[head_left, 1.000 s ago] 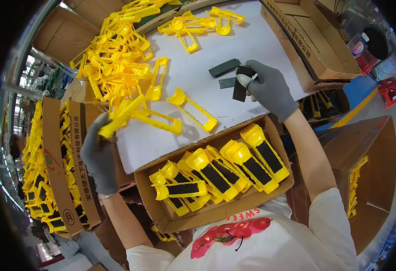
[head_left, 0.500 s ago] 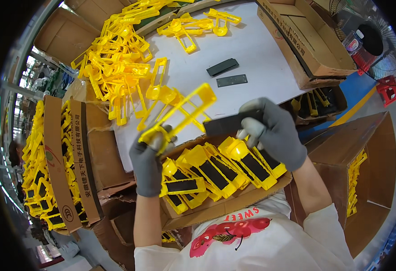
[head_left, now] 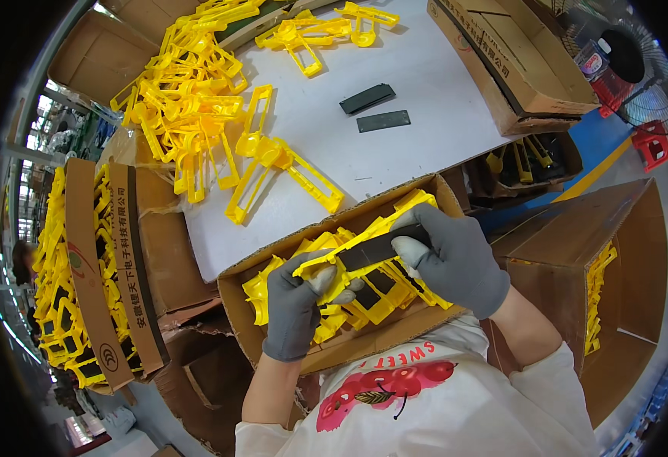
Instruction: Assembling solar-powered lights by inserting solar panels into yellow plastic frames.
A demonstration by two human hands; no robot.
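My left hand [head_left: 292, 311], in a grey glove, grips one end of a yellow plastic frame [head_left: 320, 264], with the thumb on top. A black flat strip [head_left: 373, 250] lies along this frame's opening; whether it is fully seated I cannot tell. My gloved right hand [head_left: 460, 263] pinches the strip's far end between thumb and fingers, close against the frame. Both hands are above an open cardboard box [head_left: 236, 306] in front of my body. Inside it are several yellow frames [head_left: 376, 306] with black strips, partly hidden by my hands.
On the white table [head_left: 433, 84] lie loose yellow frames [head_left: 277, 156], a large heap of frames [head_left: 189, 99], and dark strips [head_left: 383, 121]. An open carton [head_left: 528, 122] stands at the far right. Boxes of yellow frames flank me left [head_left: 151, 282] and right [head_left: 555, 289].
The yellow frame has come down and right from above the table edge to over the box. My right hand has brought the black strip from beside the frame onto it.
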